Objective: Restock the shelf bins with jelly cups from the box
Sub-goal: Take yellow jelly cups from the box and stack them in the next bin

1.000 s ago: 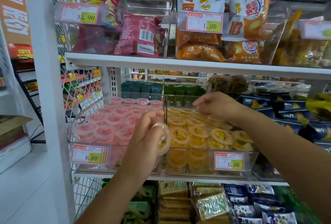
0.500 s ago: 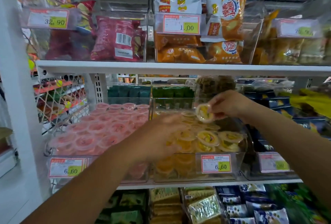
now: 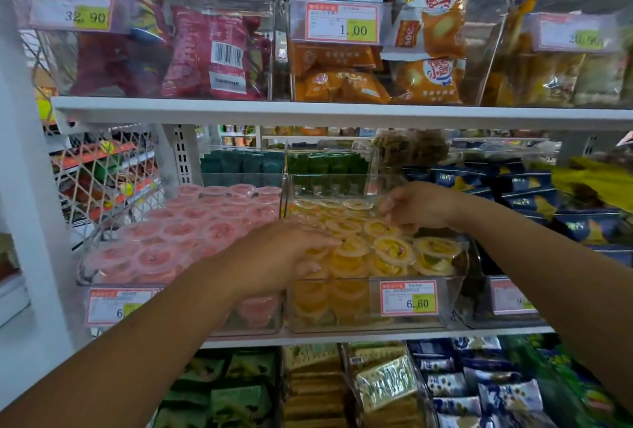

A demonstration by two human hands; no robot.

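Note:
A clear bin (image 3: 454,294) on the middle shelf holds several yellow jelly cups (image 3: 394,251). Left of it, a second clear bin (image 3: 81,270) is packed with pink jelly cups (image 3: 191,232). My left hand (image 3: 286,258) lies over the front-left yellow cups, its fingers stretched flat on their lids. Farther back in the same bin, my right hand (image 3: 419,205) curls its fingers down onto a yellow jelly cup (image 3: 390,227) in the top layer. The supply box is out of view.
A white shelf board (image 3: 342,112) runs close above the bins, with snack bags (image 3: 342,81) in clear bins on it. Dark blue packets (image 3: 527,194) fill the bin to the right. Green packs (image 3: 325,163) stand behind. Price tags (image 3: 407,302) hang on the bin fronts.
My left hand carried its cup right and down onto the yellow bin's front and now lies flat. My right hand lowered the cup it held up onto the top layer.

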